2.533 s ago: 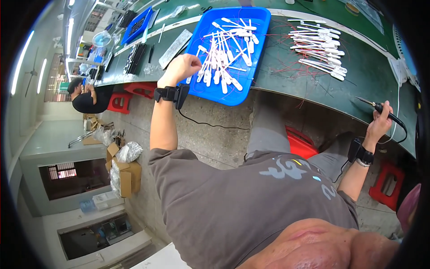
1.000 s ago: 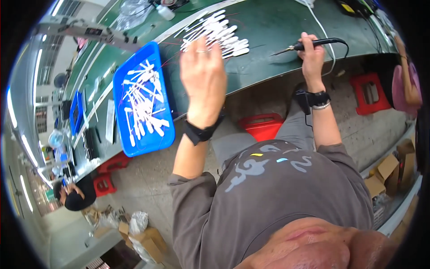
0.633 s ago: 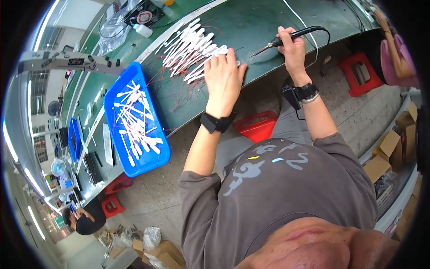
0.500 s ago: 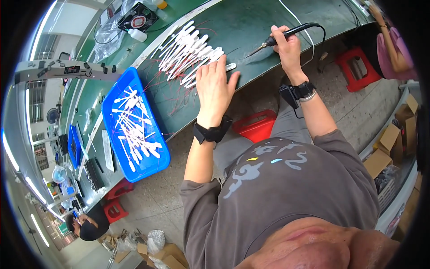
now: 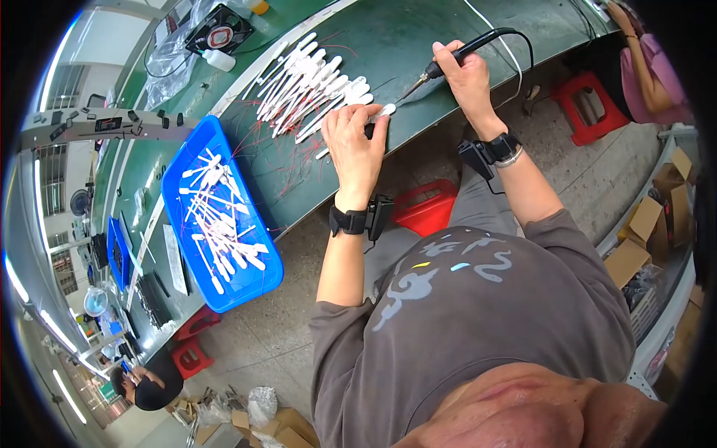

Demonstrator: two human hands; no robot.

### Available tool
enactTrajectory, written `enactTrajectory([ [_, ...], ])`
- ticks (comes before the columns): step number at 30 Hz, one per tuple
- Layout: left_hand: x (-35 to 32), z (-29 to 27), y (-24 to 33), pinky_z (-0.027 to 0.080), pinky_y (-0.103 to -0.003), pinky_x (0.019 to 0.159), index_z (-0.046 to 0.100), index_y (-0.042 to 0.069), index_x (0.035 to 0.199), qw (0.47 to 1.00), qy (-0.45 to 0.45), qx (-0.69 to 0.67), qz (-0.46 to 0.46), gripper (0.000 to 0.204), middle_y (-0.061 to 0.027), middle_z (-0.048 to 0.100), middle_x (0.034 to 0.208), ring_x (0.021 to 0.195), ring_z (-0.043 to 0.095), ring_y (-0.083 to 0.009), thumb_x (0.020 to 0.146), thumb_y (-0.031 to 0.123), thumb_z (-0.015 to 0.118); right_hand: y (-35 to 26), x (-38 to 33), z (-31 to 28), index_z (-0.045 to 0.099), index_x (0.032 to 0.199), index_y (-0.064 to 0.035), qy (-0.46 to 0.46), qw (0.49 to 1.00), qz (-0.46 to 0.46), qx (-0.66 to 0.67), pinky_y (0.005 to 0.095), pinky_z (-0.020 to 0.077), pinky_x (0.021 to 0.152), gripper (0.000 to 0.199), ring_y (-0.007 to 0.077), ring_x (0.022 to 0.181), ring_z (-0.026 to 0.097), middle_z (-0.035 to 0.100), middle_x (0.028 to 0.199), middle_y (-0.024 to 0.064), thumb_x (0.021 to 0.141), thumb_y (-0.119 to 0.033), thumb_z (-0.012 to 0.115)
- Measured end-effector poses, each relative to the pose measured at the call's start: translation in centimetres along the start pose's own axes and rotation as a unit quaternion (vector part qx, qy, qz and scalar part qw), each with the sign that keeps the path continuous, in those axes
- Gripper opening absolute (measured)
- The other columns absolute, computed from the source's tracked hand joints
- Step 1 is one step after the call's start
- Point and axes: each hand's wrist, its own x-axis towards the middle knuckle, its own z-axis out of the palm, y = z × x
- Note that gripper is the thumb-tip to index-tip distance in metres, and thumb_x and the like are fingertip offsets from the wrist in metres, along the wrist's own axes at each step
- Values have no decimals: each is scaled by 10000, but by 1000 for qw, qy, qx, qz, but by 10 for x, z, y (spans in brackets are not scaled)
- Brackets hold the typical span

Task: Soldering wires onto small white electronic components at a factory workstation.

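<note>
In my right hand (image 5: 469, 84) is a black-handled soldering iron (image 5: 478, 46), gripped like a pen and slanting down to the left. Its tip comes right up to the rounded end of a white stick-shaped piece (image 5: 388, 109); whether they touch I cannot tell. My left hand (image 5: 354, 145) closes over that piece near the bench edge, thumb and forefinger beside its rounded end and the middle of it hidden. Just beyond my left fingers lies a row of similar white pieces with thin red wires (image 5: 306, 82).
A blue tray (image 5: 173, 179) with several more white pieces stands at the left. A small fan (image 5: 219, 36) and a white bottle (image 5: 219, 60) lie farther back. A white cable (image 5: 502, 37) crosses the green bench (image 5: 418, 30). Red stools (image 5: 590, 108) and another person's arm (image 5: 648, 75) are at right.
My right hand has moved left and brought the iron tip down to the white piece. My left thumb and fingers have drawn in around that piece.
</note>
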Motion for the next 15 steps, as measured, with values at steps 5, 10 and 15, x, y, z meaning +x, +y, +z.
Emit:
enactTrajectory([
  [5,0,-1,0,369,-416,942,693,75,907,1000,9,-2,2,154,-78,620,934,962,534,-274,778,146,738,-3,1,2,569,732,-50,-11,1000,-1,-15,224,285,534,322,30,594,345,417,625,-82,928,-294,647],
  [10,0,1,-1,369,-421,943,690,73,909,1000,14,-10,7,158,-79,618,935,964,535,-277,776,143,739,-7,0,1,570,735,-47,-19,999,4,-30,224,297,539,329,32,596,356,425,625,-77,928,-302,646],
  [15,1,0,1,369,-423,945,689,72,907,1000,12,-5,7,159,-79,618,934,960,538,-279,772,139,740,-7,0,1,568,734,-49,-16,1000,-1,-27,222,296,538,326,30,597,354,422,626,-79,930,-298,646],
])
